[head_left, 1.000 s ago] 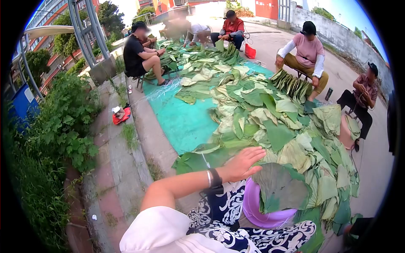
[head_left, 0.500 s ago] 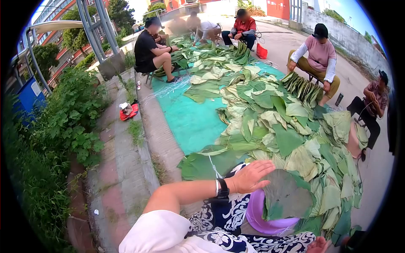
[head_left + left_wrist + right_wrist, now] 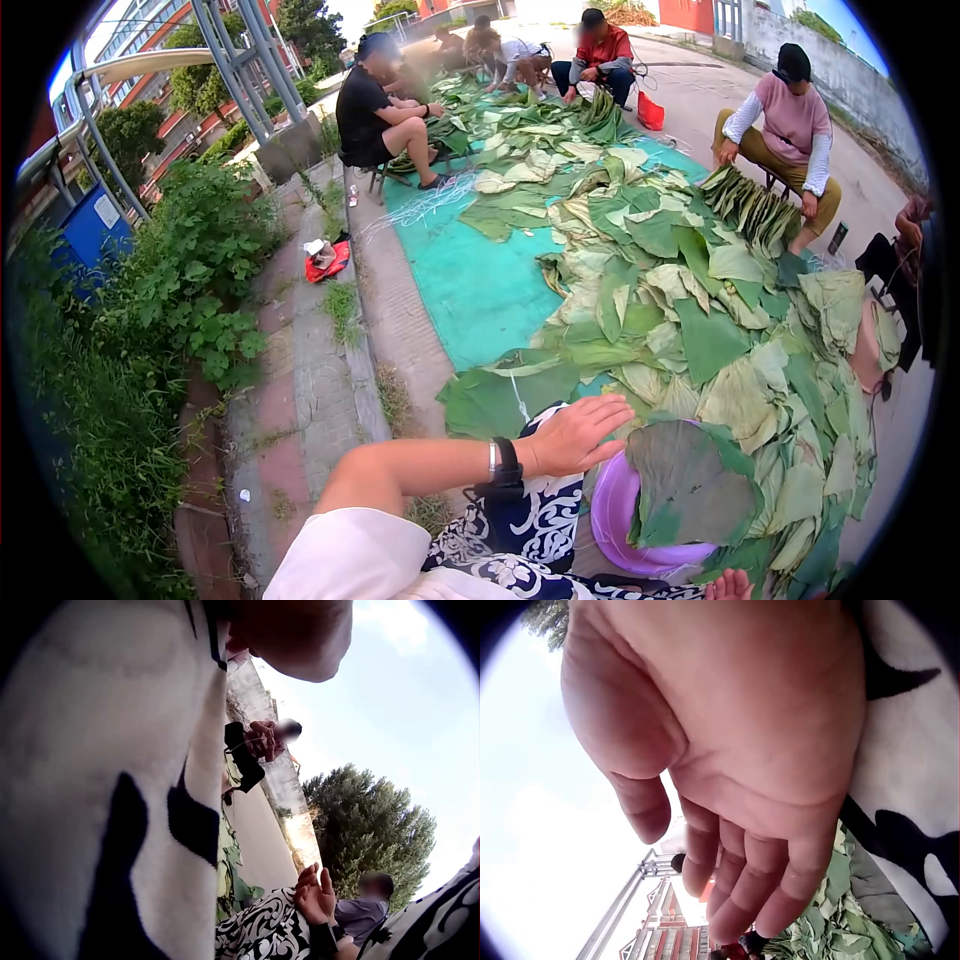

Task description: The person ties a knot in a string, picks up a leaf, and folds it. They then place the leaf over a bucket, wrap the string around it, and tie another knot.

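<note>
While a broad grey-green leaf (image 3: 697,488) lies across a purple basin (image 3: 612,512) just beside the left fingers (image 3: 600,412), I have that left hand (image 3: 574,440) relaxed, its fingers nearly straight and holding nothing; whether the thumb tip touches the leaf's edge, I cannot tell. Beneath the same fingers I see patterned trousers (image 3: 548,522). On the near side of the basin, well apart from the left fingers, is the right hand (image 3: 731,585); from its wrist camera I get the palm, with the fingers loosely bent around nothing. Beyond the left fingertips, I have a heap of leaves (image 3: 735,395) spread over a turquoise sheet (image 3: 480,310). Farther out from those fingers, a person in a pink top (image 3: 785,125) sits behind a row of folded leaves (image 3: 750,210), and a person in black (image 3: 362,120) sits across the sheet.
</note>
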A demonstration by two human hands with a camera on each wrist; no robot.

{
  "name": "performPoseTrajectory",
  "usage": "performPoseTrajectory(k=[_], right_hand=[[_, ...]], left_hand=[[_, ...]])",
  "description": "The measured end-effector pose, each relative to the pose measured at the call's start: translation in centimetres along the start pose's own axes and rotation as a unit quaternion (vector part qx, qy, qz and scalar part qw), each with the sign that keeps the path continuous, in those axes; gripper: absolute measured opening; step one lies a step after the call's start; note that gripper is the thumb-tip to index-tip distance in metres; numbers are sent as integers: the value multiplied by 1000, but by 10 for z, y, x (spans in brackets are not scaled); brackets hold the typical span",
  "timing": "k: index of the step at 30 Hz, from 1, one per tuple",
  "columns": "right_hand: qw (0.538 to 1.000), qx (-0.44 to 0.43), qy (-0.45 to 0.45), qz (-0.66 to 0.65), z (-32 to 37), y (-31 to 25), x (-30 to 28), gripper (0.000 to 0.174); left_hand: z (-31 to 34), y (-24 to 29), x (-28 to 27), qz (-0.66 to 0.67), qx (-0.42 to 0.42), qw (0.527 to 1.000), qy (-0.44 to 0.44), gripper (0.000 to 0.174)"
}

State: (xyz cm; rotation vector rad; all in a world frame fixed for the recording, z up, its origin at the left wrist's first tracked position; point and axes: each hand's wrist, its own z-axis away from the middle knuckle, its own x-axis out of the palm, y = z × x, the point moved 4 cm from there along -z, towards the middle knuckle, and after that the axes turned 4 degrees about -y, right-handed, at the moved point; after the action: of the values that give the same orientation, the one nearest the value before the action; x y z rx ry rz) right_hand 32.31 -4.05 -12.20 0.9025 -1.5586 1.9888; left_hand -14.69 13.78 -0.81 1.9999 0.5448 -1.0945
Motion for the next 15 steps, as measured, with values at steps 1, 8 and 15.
performPoseTrajectory(k=[1, 8, 15], right_hand=[[1000, 1, -3, 4, 0, -1, -2, 56], [999, -3, -32, -1, 4, -4, -13, 58], [998, 3, -63, -25, 13, -6, -24, 59]], left_hand=[[1, -2, -1, 1, -3, 1000, -2, 51], [0, -4, -7, -8, -18, 1000, 7, 45], [0, -6, -6, -1, -22, 1000, 8, 44]])
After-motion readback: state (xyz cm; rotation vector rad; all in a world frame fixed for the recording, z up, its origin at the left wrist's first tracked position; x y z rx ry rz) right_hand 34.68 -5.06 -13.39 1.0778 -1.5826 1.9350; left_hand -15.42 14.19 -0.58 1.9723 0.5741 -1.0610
